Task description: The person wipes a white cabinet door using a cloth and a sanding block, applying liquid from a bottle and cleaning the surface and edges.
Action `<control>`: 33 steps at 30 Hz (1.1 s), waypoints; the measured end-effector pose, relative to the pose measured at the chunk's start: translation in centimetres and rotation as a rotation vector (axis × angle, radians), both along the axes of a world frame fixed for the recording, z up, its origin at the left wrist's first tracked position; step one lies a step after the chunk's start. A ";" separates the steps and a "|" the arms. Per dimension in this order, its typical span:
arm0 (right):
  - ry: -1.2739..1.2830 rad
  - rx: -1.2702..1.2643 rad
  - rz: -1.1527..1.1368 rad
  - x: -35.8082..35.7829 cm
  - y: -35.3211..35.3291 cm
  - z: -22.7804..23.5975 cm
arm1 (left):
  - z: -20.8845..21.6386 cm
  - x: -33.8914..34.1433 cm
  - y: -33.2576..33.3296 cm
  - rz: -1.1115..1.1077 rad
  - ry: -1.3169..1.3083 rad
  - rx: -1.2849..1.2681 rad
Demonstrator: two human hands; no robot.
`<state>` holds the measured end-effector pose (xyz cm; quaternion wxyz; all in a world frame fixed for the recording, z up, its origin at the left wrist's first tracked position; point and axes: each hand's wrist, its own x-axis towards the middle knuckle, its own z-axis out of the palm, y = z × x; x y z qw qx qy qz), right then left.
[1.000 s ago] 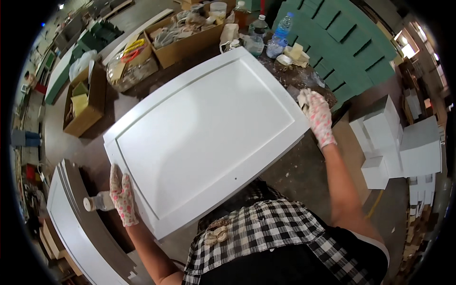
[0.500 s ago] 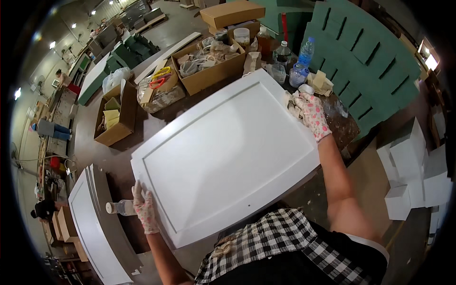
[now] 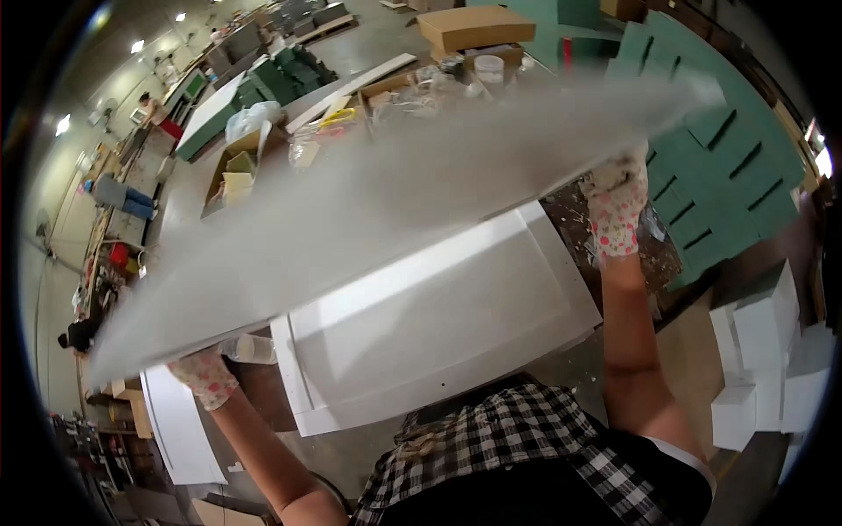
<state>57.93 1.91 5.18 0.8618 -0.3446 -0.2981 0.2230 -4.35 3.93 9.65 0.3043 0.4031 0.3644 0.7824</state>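
Note:
A white panel, smeared by motion, is tilted up in front of me and spans most of the view. My left hand, in a flower-patterned glove, grips its lower left edge; the fingertips are hidden behind it. At the panel's right end is my right hand, gloved alike, closed against the edge with a crumpled, stained rag in it. Beneath lies a second white framed panel on the table, with a small dark hole near its front edge. A clear bottle lies beside my left hand.
Slotted green boards stand at the right. Behind the raised panel are cardboard boxes and a small box with yellow pads. Another white panel leans at the left. White boxes are stacked at the right. Other people work far left.
A panel has come up off the table between my hands and tilted, uncovering another like it below. My left hand has moved outward to the left. The view has shifted slightly.

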 end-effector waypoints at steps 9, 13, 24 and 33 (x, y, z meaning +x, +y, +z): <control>-0.104 -0.908 0.061 -0.2 -16.0 -14.3 | -6.6 4.4 -5.1 -1.180 -0.232 -0.123; -0.128 -1.050 0.075 0.3 -19.6 -16.6 | -7.7 3.2 -11.4 -0.683 -0.350 -0.699; -0.197 -1.210 0.069 -0.5 -23.8 -17.8 | -14.6 -2.1 -13.9 -0.309 0.040 -0.411; -0.225 -1.286 0.072 -1.1 -26.9 -18.8 | -13.4 1.3 -12.8 -0.395 -0.133 -0.332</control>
